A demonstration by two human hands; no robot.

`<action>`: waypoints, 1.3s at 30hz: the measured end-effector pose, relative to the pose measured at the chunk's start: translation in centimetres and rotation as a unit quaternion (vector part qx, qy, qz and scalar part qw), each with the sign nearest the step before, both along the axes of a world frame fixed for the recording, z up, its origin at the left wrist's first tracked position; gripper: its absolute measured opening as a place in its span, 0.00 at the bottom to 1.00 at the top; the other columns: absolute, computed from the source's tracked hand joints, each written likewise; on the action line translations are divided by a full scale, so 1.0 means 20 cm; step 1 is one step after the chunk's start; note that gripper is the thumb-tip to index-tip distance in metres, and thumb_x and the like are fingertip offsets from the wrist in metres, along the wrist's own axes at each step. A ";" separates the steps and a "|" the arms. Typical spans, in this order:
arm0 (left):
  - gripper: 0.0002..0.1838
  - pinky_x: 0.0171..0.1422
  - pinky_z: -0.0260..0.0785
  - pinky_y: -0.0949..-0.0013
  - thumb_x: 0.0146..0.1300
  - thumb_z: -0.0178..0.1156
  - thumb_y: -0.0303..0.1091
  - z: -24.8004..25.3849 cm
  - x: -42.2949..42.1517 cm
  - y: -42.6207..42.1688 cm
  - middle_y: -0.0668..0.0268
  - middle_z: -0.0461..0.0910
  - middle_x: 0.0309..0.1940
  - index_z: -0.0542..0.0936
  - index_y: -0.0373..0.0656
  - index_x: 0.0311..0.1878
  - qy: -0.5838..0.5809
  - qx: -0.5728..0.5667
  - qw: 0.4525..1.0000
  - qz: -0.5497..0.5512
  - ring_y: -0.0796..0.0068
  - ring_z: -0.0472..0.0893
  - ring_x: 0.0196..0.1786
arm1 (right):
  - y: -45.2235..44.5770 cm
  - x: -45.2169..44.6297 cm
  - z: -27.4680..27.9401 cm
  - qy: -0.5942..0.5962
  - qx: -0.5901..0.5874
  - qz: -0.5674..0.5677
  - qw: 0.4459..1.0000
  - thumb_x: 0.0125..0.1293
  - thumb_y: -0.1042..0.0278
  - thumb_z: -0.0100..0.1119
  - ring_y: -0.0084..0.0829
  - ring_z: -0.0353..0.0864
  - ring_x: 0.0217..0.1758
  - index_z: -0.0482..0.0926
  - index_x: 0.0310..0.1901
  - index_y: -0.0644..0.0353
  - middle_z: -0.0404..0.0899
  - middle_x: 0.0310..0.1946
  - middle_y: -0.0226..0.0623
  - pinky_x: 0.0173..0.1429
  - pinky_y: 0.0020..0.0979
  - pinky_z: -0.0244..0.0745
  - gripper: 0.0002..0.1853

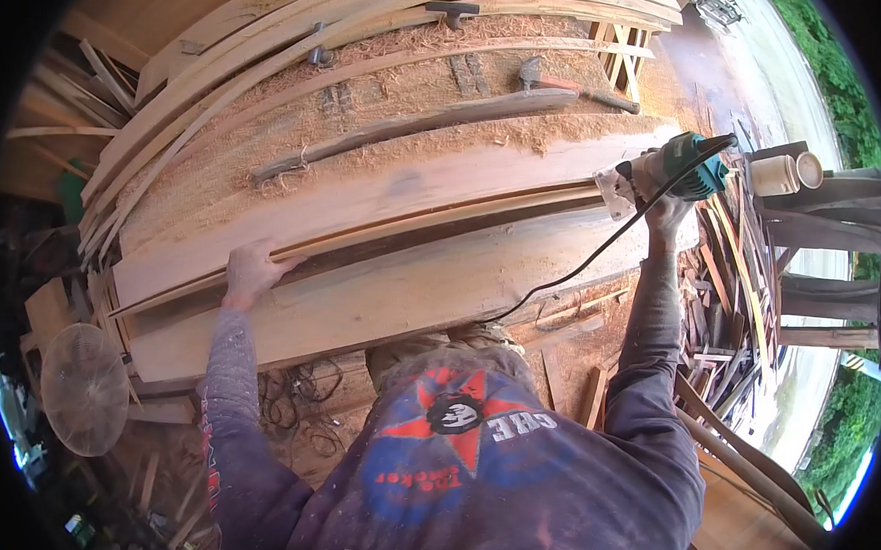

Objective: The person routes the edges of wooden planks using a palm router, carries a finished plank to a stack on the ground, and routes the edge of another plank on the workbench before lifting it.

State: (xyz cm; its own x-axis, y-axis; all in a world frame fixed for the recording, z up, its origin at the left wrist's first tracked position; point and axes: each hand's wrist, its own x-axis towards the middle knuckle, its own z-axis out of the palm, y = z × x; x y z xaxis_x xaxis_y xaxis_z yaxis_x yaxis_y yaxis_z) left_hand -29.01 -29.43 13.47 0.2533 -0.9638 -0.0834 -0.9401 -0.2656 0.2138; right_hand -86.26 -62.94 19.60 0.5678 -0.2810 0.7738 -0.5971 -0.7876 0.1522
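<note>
My right hand point(665, 214) is wrapped round a teal corded trim router point(696, 168), tilted at the right end of a long pale wooden board point(444, 192). The router's base plate point(616, 192) meets the board's near edge. Toward the left end, my left hand point(254, 275) grips that same edge, its thumb stretched to the right and its other fingers partly hidden. A thin wooden strip point(403, 236) runs along the edge between both hands. Closer to my body lies a second wide board point(411, 269), with a dark gap between the two. The router's black cord point(584, 262) crosses it.
Beyond the board are wood shavings point(391, 61), a rough narrow plank point(417, 127), a hammer-like tool point(576, 89) and long curved strips point(273, 66). Scrap wood point(730, 297) is piled at right. A round fan guard point(86, 389) stands at left, near coiled cables point(303, 392).
</note>
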 end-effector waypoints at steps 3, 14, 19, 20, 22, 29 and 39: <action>0.27 0.43 0.81 0.57 0.53 0.75 0.65 -0.03 0.01 0.01 0.59 0.89 0.32 0.90 0.48 0.38 0.012 -0.015 1.000 -0.002 0.55 0.88 0.36 | 0.04 0.07 -0.02 -0.030 0.033 -0.002 0.999 0.52 0.74 0.77 0.34 0.86 0.38 0.88 0.34 0.51 0.85 0.36 0.29 0.43 0.37 0.79 0.09; 0.25 0.40 0.80 0.53 0.54 0.76 0.62 -0.03 0.04 0.02 0.60 0.88 0.31 0.89 0.47 0.36 0.029 -0.029 0.999 -0.029 0.53 0.87 0.34 | 0.57 0.83 -0.08 -0.405 0.417 0.079 0.810 0.52 0.73 0.79 0.24 0.86 0.40 0.86 0.43 0.62 0.87 0.39 0.30 0.44 0.30 0.82 0.17; 0.20 0.46 0.79 0.47 0.62 0.72 0.48 -0.07 0.15 0.04 0.52 0.88 0.36 0.84 0.43 0.49 0.070 0.033 0.993 -0.094 0.44 0.87 0.39 | 0.83 1.26 -0.15 -0.422 0.473 0.109 0.765 0.50 0.70 0.81 0.23 0.87 0.42 0.85 0.47 0.63 0.88 0.41 0.32 0.46 0.28 0.84 0.21; 0.19 0.47 0.78 0.44 0.64 0.70 0.44 -0.07 0.17 0.04 0.48 0.87 0.37 0.82 0.42 0.51 0.085 0.069 0.989 -0.101 0.40 0.86 0.40 | 0.89 1.32 -0.16 -0.432 0.514 0.099 0.735 0.49 0.68 0.82 0.25 0.88 0.44 0.84 0.50 0.62 0.88 0.43 0.34 0.47 0.29 0.85 0.25; 0.19 0.47 0.78 0.44 0.64 0.70 0.44 -0.07 0.19 0.04 0.47 0.87 0.37 0.82 0.41 0.50 0.086 0.073 0.987 -0.118 0.40 0.86 0.40 | 0.98 1.43 -0.19 -0.452 0.588 0.073 0.666 0.47 0.65 0.83 0.28 0.89 0.46 0.82 0.55 0.61 0.89 0.46 0.38 0.50 0.31 0.86 0.32; 0.18 0.46 0.77 0.41 0.65 0.68 0.46 -0.01 0.16 0.01 0.46 0.87 0.35 0.82 0.40 0.47 0.055 0.114 0.986 -0.111 0.38 0.86 0.39 | 1.22 1.75 -0.10 -0.333 0.375 -0.021 0.865 0.46 0.65 0.80 0.44 0.89 0.51 0.77 0.64 0.59 0.86 0.52 0.44 0.55 0.41 0.84 0.39; 0.21 0.45 0.77 0.42 0.65 0.69 0.50 -0.02 0.15 0.02 0.47 0.87 0.34 0.86 0.45 0.53 0.073 0.086 0.989 -0.099 0.38 0.86 0.40 | 0.93 1.45 -0.10 -0.422 0.297 -0.150 0.843 0.49 0.67 0.77 0.38 0.89 0.45 0.77 0.60 0.58 0.86 0.46 0.42 0.49 0.37 0.85 0.34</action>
